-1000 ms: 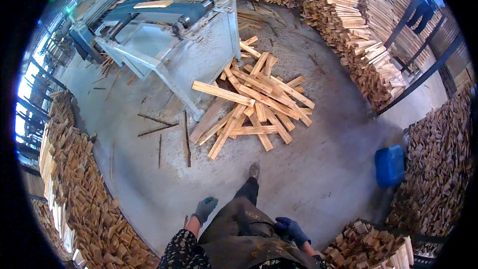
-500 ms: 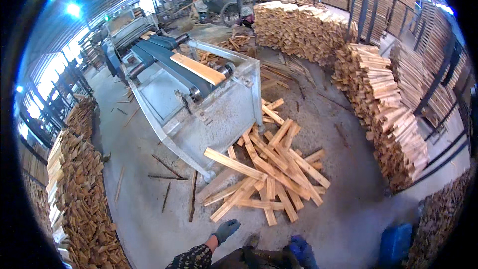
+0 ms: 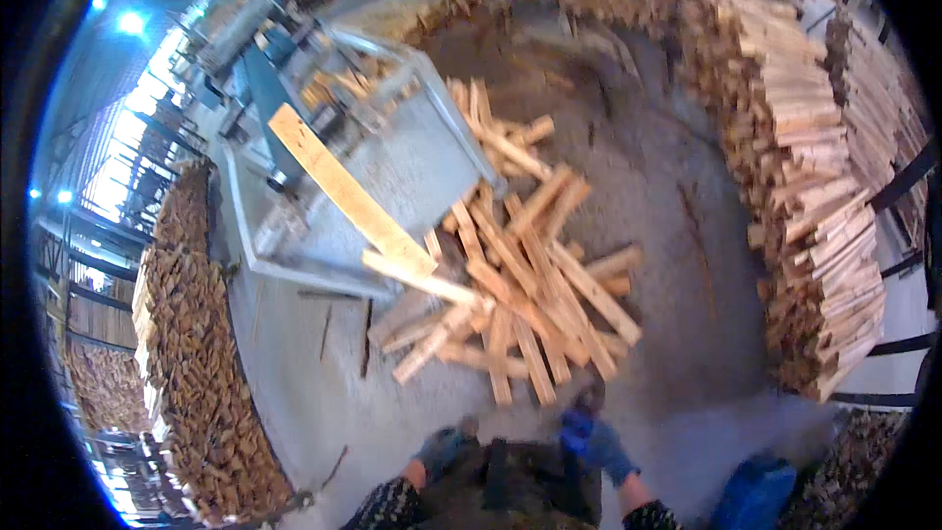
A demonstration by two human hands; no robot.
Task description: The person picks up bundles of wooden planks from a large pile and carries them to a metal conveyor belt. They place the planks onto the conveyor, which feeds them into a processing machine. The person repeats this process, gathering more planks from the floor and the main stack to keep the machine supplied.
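A long pale board (image 3: 348,186) slants down off the front end of the conveyor belt (image 3: 260,88), its lower end over a heap of loose wooden boards (image 3: 525,285) on the floor. My left hand (image 3: 444,450), in a grey-green glove, is low by my dark apron, below the heap's near left edge. My right hand (image 3: 597,444), in a blue and grey glove, hangs by the apron's other side, just short of the nearest boards. Neither hand touches the heap. Both hands are blurred, and their fingers do not show clearly.
The machine's pale metal frame (image 3: 339,280) stands behind the heap. Stacked wood lines both sides, with a long stack on the left (image 3: 201,373) and a taller stack on the right (image 3: 814,186). A blue container (image 3: 756,493) sits at lower right. Thin sticks (image 3: 367,339) lie on the floor.
The board has slid off the belt and tipped down toward the heap. My right hand has come further into view, with its forearm. My left hand has drawn in toward the apron. The view has shifted.
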